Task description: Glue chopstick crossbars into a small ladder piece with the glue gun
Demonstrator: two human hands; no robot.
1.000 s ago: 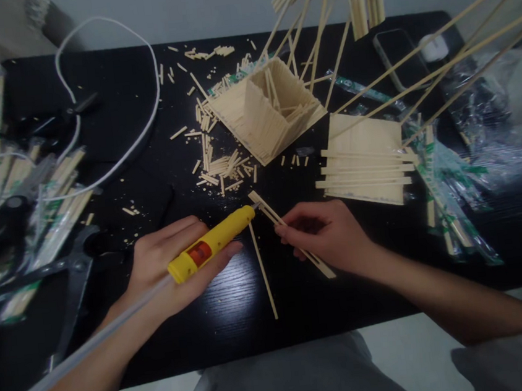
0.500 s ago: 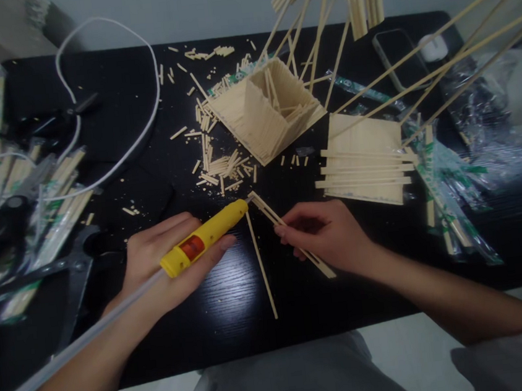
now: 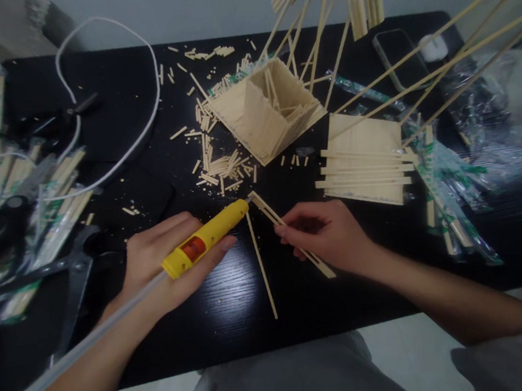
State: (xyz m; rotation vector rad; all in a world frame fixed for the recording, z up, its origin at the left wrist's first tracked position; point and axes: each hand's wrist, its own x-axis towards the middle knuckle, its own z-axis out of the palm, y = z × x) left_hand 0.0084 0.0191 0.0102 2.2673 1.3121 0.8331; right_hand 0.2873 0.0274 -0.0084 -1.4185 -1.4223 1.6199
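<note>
Left hand (image 3: 165, 264) wraps the glue gun (image 3: 207, 238); right hand (image 3: 328, 235), at 3 o'clock, pinches the joined sticks (image 3: 267, 210), probably light and brittle; best gripped mid-length.

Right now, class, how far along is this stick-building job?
Done: an open box of pale wooden sticks and a flat stick panel. In hand: the left hand holds a yellow pen-shaped glue gun, tip at a thin stick frame pinched in the right hand. Left: one loose long stick and scattered cut stick bits lie unjoined.

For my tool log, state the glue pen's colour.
The glue pen is yellow with an orange patch; head view.
</note>
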